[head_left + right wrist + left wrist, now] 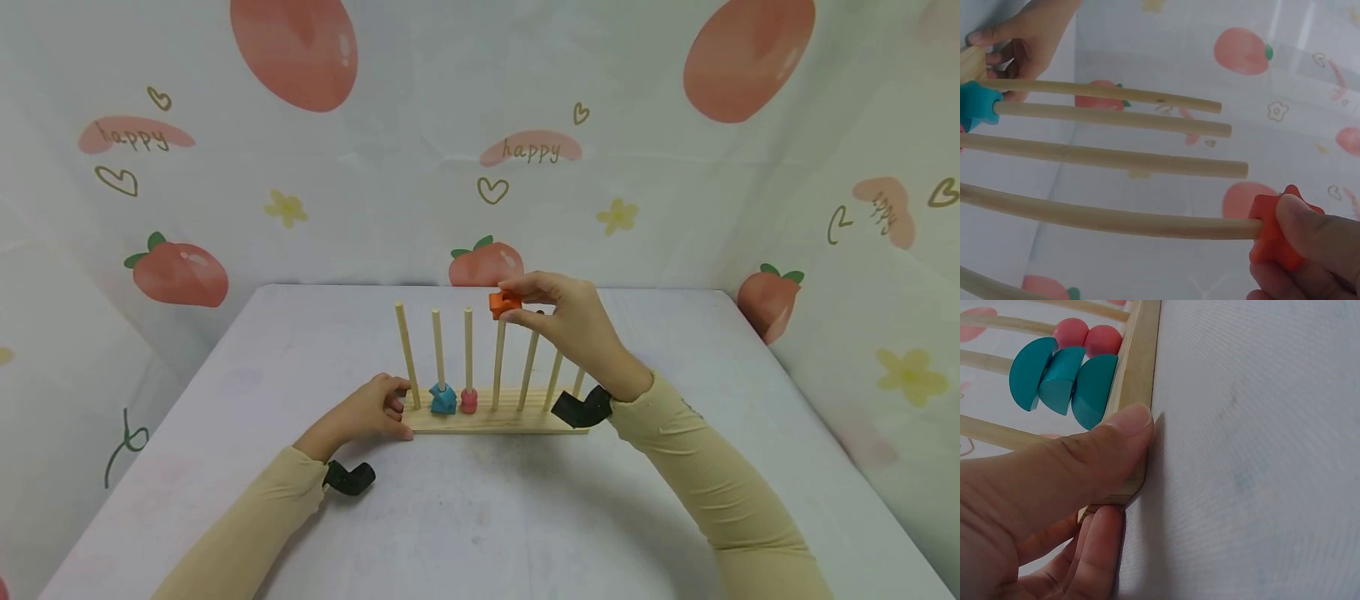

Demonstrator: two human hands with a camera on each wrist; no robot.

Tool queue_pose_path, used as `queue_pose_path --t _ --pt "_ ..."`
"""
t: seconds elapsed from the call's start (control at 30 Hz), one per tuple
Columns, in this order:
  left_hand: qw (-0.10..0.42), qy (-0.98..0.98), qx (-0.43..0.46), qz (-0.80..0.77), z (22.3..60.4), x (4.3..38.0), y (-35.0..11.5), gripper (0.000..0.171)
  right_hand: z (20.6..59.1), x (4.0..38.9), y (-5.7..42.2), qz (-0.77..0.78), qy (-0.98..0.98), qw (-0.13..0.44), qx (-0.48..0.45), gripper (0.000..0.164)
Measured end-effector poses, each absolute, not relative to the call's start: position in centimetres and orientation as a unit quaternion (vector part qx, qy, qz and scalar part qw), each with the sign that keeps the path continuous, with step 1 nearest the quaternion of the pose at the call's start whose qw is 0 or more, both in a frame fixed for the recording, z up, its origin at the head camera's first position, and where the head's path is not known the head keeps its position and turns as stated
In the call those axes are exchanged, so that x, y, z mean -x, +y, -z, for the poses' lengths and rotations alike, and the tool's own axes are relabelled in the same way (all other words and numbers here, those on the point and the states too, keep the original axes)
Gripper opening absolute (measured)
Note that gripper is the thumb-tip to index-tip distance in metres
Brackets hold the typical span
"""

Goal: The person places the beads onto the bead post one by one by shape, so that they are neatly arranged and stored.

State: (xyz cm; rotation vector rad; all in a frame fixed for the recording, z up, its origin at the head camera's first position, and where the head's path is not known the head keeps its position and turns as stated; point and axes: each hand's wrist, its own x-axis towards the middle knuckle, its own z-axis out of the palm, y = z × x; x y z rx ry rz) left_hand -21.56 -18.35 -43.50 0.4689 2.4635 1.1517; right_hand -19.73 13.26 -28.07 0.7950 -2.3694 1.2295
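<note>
One thumb and the fingers opposite it on the right hand (581, 323) pinch an orange star-shaped piece (1271, 250), closed firmly enough that no gap shows around it. That piece sits at the top of the fourth upright pale wooden rod (498, 367), counted from the left; the right wrist view shows the rod's end meeting it, though how far the tip is inside the hole cannot be told. Farther out, the left hand (367, 410) grips the left end of the pale wooden base (487, 422), thumb over the front edge and fingers curled round the corner, probably to steady it. Just beyond that thumb, teal half-round pieces (1060, 387) sit low on the second rod, and pink round beads (468, 402) low on the third.

The step in hand looks like threading the orange piece onto its rod. Next, the move seems to call for keeping hole and rod lined up, then lowering the piece straight down, without tilting, to the base while the left hand holds on.
</note>
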Motion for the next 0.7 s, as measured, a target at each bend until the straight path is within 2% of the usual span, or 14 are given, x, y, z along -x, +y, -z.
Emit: queue_pose_path --t 0.7 --pt "0.19 0.878 -0.165 -0.407 43.14 21.45 -18.19 0.078 28.03 19.83 13.27 -0.405 -0.855 0.166 -0.276 0.039"
